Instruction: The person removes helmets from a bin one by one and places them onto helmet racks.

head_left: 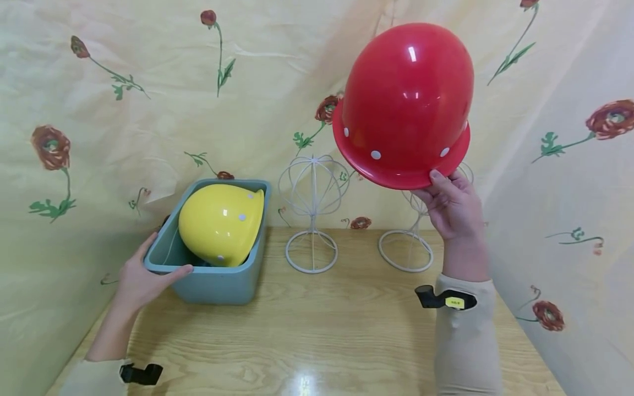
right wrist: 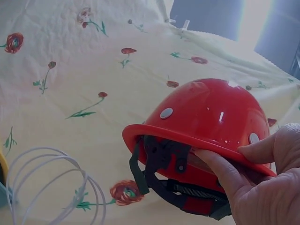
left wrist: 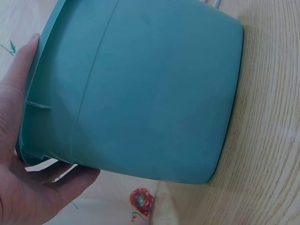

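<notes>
1 red helmet [head_left: 408, 104], pinched in my remote right hand [head_left: 453, 209]; 1 bin [head_left: 218, 287], gripped by my left hand [head_left: 142, 281]; I judge carrying step, next needing level lowering.

I look forward and down from the head; close in, my left-wrist view shares the bin [head_left: 213, 287], my right-wrist view, tilted upward, the red helmet [head_left: 408, 104].

I have a wooden bench [head_left: 346, 330] before me, its pale grain showing. A blue-green bin [head_left: 213, 287] sits on it. One white wire stand [head_left: 313, 220] stands near the bin, to its right; a second stand [head_left: 414, 228] stands farther right of the bin.
</notes>
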Demonstrator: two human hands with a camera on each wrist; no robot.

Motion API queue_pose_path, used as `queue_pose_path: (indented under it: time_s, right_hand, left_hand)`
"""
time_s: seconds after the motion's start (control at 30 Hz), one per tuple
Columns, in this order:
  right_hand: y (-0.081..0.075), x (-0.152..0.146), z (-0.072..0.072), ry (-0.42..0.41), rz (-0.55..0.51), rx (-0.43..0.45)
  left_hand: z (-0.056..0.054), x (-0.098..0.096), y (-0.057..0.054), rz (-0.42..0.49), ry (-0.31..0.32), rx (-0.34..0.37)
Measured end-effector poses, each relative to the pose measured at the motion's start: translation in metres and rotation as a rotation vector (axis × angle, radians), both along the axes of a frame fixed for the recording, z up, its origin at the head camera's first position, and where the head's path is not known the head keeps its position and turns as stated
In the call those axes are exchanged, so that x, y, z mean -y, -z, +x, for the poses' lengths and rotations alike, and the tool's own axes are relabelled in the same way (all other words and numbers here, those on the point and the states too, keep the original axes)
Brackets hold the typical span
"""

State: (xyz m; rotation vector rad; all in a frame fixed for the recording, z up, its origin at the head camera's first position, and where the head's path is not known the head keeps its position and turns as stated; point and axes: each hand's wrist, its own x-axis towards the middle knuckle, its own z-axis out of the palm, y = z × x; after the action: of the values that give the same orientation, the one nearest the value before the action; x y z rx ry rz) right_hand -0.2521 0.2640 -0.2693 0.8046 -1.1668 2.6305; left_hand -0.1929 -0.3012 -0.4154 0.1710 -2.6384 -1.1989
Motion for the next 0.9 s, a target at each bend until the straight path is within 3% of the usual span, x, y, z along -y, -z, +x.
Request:
queue_pose_path:
  time_s: [0.47,0.9]
  right_hand:
    - [0.001,-0.031,0.006,-0.001,-0.030,0.037]
    - [0.006,-0.057,0.012,0.000,-0.103,0.136]
  left_hand:
    - [0.000,-0.001,-0.002,0.002,0.001,-0.007]
    - [0.000,0.002,0.002,-0.007,0.007,0.000]
